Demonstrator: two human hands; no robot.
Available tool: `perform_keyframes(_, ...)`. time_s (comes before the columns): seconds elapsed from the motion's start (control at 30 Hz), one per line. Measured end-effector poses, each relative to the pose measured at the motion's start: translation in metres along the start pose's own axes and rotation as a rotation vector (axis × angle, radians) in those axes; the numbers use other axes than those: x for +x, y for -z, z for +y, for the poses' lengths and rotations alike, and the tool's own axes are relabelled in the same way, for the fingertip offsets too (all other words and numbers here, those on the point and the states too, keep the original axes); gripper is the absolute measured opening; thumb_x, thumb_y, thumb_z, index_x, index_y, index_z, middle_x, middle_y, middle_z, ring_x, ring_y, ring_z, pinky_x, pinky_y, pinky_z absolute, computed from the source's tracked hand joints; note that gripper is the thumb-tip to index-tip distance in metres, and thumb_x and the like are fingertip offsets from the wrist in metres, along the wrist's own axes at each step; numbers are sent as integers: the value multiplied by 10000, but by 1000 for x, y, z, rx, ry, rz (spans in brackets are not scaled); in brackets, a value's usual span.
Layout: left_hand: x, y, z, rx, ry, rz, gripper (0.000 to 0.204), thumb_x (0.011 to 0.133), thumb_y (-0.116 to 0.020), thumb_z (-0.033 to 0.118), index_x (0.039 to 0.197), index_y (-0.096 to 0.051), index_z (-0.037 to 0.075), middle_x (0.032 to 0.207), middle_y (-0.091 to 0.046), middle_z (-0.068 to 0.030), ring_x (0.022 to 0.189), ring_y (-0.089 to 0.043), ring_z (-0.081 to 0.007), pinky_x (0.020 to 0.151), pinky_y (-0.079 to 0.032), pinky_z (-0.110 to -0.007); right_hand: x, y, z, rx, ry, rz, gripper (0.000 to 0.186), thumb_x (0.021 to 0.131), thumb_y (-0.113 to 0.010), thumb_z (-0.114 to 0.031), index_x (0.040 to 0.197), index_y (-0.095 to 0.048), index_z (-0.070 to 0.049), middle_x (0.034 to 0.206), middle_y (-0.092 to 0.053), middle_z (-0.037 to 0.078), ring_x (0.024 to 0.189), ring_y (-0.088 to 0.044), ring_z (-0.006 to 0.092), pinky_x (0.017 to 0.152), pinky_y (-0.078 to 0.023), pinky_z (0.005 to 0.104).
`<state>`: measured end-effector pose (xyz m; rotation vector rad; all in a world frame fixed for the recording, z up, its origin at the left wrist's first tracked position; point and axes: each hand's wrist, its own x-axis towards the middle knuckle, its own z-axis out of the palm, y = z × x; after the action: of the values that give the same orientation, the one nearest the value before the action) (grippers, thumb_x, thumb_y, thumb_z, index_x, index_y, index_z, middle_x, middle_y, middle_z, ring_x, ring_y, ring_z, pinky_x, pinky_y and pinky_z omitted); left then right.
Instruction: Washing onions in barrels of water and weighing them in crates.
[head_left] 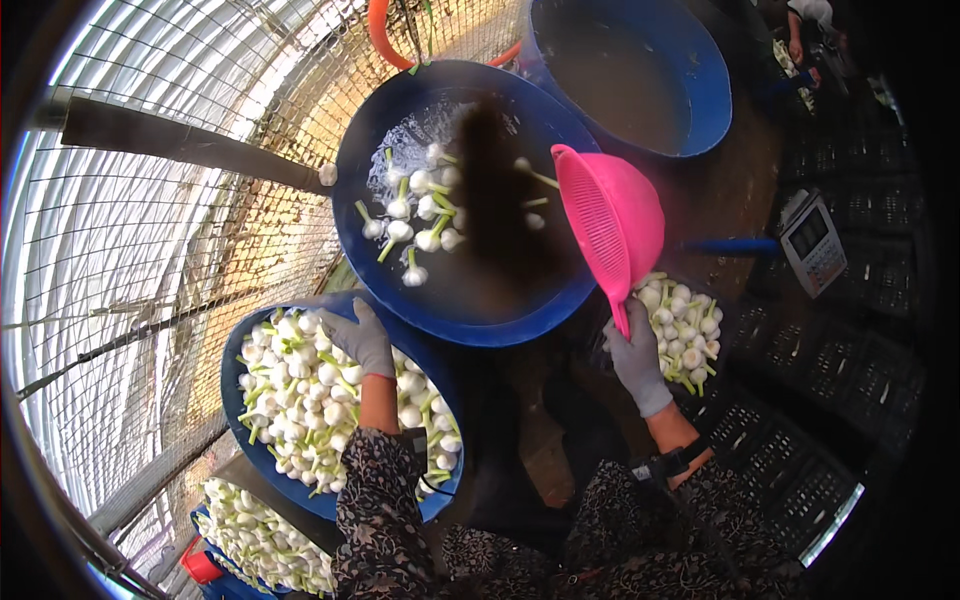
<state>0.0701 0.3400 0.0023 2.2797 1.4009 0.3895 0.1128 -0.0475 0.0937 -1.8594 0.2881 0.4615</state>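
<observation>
My right hand [638,365], in a grey glove, grips the handle of a pink plastic strainer [640,215], tilted on its side by the right rim of a round blue tub of water [440,322]. In that water float several garlic bulbs [399,207] with green stems. My left hand [362,340], gloved too, rests on the heap of garlic bulbs [300,400] in an oval blue tub [232,415] at the lower left. Its thumb and fingers are apart; the fingertips lie among the bulbs.
More garlic fills a crate [725,345] at right and a container [265,540] at lower left. A second blue tub [712,90] holds murky water. Black crates [850,350] and a digital scale display [812,245] stand right. Wire mesh [150,220] borders the left. Another person [815,15] is far right.
</observation>
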Motion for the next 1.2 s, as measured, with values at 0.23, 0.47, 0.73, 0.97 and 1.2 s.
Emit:
perform_keyframes(0.23, 1, -26, 54, 64, 355, 80, 845, 811, -538, 174, 1430, -23, -81, 1336, -381, -348, 1222, -451, -412, 1028, -363, -395, 116, -37, 24, -644, 75, 202, 352, 905, -513, -305, 1214, -504, -138, 847, -646, 207, 817, -620, 391, 736, -459, 474)
perform_keyframes(0.47, 9, -27, 38, 109, 170, 125, 824, 795, -556, 102, 1404, -46, -116, 1338, -358, -358, 1231, -441, -401, 1032, -350, -392, 186, -81, 62, -885, -37, 216, 387, 912, -492, -319, 1262, -475, -156, 958, -647, 218, 889, -618, 395, 772, -474, 482)
perform_keyframes(0.73, 4, -37, 35, 97, 130, 155, 830, 806, -562, 105, 1418, -40, -104, 1382, -312, -341, 1273, -398, -382, 1059, -314, -367, 245, -131, 88, -248, -10, 26, 303, 851, -589, -185, 1142, -622, -104, 747, -649, 112, 634, -627, 228, 614, -481, 352)
perform_keyframes(0.97, 4, -38, 39, 169, 214, 89, 835, 810, -560, 106, 1429, -34, -86, 1385, -307, -338, 1280, -389, -375, 1060, -311, -362, 282, -208, 71, 73, -115, -288, 257, 886, -567, -133, 1132, -616, -75, 589, -487, -3, 448, -427, 81, 391, -329, 253)
perform_keyframes(1.2, 12, -25, 40, 76, 247, 83, 842, 804, -556, 110, 1424, -26, -99, 1391, -293, -347, 1293, -366, -387, 1075, -283, -364, 274, -301, 20, -15, -147, -540, 343, 894, -565, -157, 1216, -559, -40, 579, -494, 16, 387, -415, 87, 365, -344, 256)
